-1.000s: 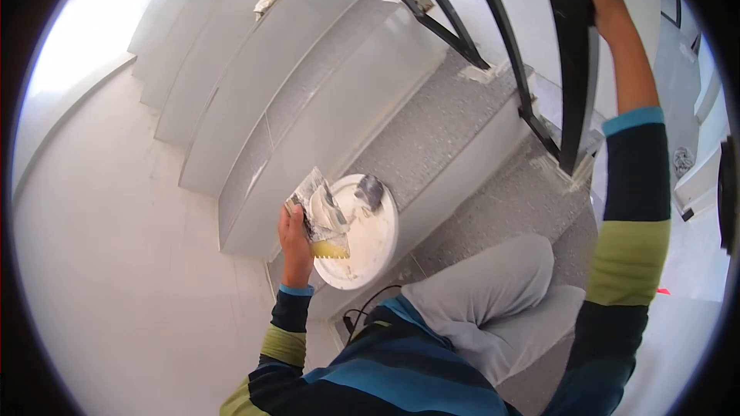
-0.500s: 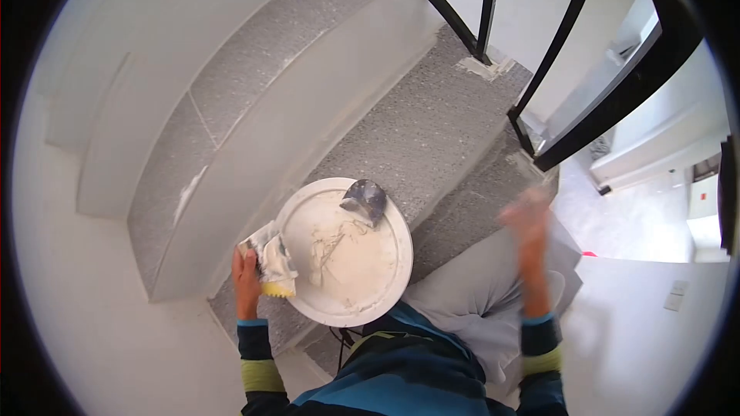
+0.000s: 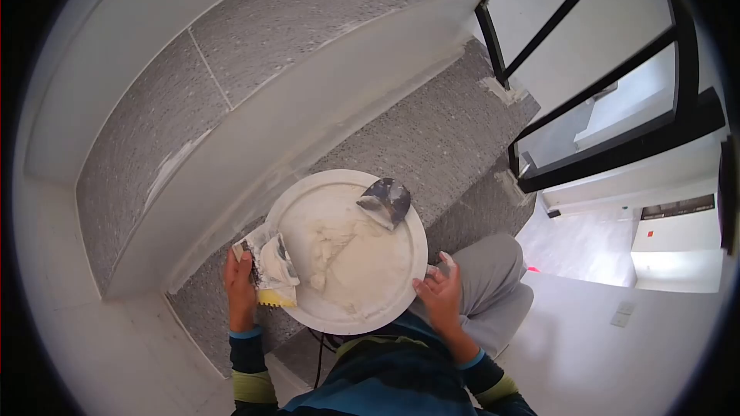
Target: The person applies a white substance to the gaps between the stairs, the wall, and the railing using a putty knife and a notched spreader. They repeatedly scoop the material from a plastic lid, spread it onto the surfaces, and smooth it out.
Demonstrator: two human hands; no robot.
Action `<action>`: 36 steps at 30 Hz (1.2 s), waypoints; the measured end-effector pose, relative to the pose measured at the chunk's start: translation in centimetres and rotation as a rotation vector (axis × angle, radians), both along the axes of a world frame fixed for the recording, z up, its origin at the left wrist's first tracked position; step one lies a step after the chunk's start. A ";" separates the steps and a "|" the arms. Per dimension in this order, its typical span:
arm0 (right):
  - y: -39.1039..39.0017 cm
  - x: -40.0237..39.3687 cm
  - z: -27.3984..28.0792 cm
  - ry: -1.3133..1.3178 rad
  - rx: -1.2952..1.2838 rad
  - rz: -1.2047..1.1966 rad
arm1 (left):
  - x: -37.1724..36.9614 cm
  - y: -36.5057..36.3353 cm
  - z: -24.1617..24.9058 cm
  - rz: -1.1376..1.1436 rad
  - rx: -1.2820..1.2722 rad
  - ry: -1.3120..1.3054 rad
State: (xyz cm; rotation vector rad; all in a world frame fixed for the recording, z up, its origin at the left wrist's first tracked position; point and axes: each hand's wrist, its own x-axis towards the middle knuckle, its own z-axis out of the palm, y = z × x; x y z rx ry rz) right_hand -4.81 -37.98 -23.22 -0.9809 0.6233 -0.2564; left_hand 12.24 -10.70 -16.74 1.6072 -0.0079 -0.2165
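My left hand (image 3: 240, 286) grips a putty scraper (image 3: 275, 269) smeared with white paste, its yellow serrated edge showing at the lower side. The scraper overlaps the left rim of a round white lid-like tray (image 3: 417, 262). Off-white putty (image 3: 330, 245) is spread over the tray's middle. Near its upper right rim lies a dark, curved scrap (image 3: 388, 202) with whitish smears. At the tray's right edge is my right hand (image 3: 443, 293), fingers apart and lightly bent, thumb right at the rim. White residue marks a fingertip.
Grey speckled stair treads (image 3: 416, 134) curve upward, with a pale riser (image 3: 308, 100) between them. A black metal railing (image 3: 617, 146) stands at the right, with whitish patches around its feet. My bent knee (image 3: 501, 262) is beside the tray. A wall switch (image 3: 622, 313) is at lower right.
My right hand has come left from above my knee to the tray's right rim. My left hand still holds the scraper. The view has shifted, and the leg has moved left.
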 end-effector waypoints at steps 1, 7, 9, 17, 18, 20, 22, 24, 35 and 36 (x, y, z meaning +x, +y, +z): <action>0.2 0.0 -0.3 -0.005 -0.005 -0.029 | 0.0 0.2 -0.2 0.010 -0.012 -0.006; -1.3 -0.8 -0.2 -0.220 0.167 -0.107 | -0.2 -0.3 -1.2 0.017 -0.098 0.117; -3.1 -1.2 0.6 -0.282 0.148 -0.133 | -0.5 -1.5 -1.1 0.029 -0.180 0.154; -11.3 2.7 11.6 -0.500 0.002 -0.213 | 2.7 -4.9 3.8 -0.130 -0.727 0.033; -12.0 4.8 13.5 -0.559 0.021 -0.203 | 2.5 -5.7 5.2 -0.115 -0.602 0.012; -12.7 8.3 15.2 -0.632 0.077 -0.178 | 2.9 -5.2 1.6 -0.124 -0.477 0.013; -12.8 12.5 16.6 -0.693 0.147 -0.180 | 1.8 -6.3 -0.2 -0.141 -0.366 -0.043; -10.7 17.9 17.0 -0.718 0.189 -0.176 | 1.7 -6.8 -2.3 -0.185 -0.359 -0.011; -5.3 28.8 14.1 -0.482 0.192 -0.138 | 0.0 -13.0 -1.1 -0.133 -0.456 0.121; -6.1 28.2 13.9 -0.463 0.068 -0.068 | 0.0 -13.6 -0.7 -0.093 -0.490 0.151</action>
